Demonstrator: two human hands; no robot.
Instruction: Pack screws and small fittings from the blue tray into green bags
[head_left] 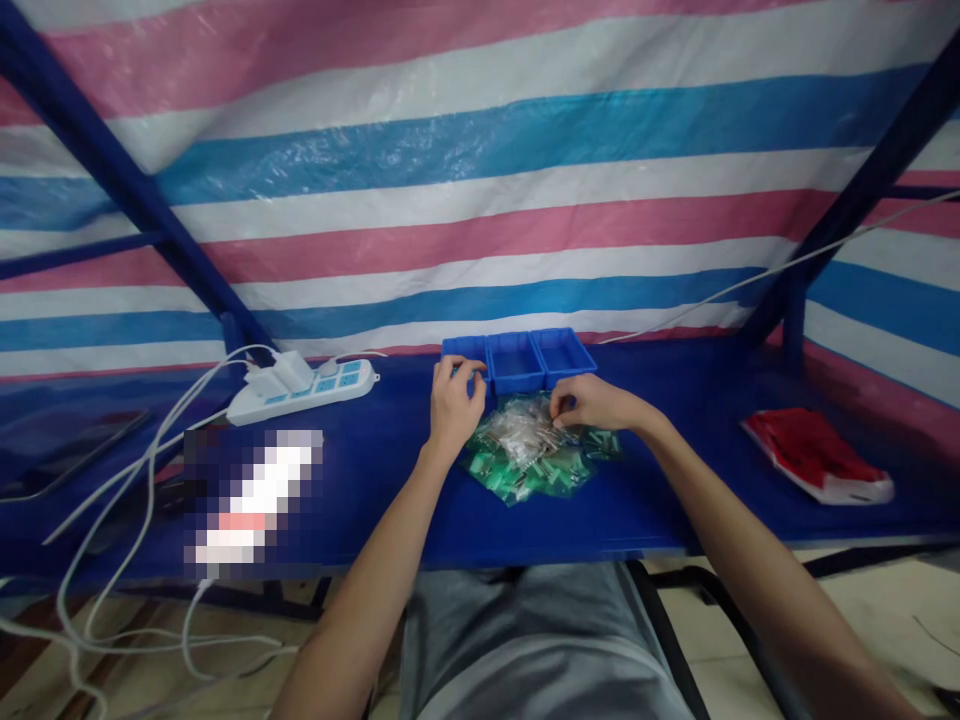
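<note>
Several small clear and green plastic bags [525, 450] lie in a loose pile on the blue table, with small metal-looking pieces in or among them. My right hand [589, 402] is at the pile's right edge, thumb and fingertips pinched together; whatever they hold is too small to name. My left hand [454, 400] is at the front of the left blue tray [463, 346], its fingers curled toward the thumb. Something small and bluish shows near those fingertips, but its kind is unclear. Beside that tray stand a middle blue tray [516, 380] and a right blue tray [564, 352].
A white power strip [300, 395] with plugs and trailing white cables [154, 450] lies on the left. Nearer me is a blurred-out object [259, 500]. A red and white packet [817, 455] rests at the right. Striped sheeting [480, 230] and blue frame posts [150, 190] enclose the table.
</note>
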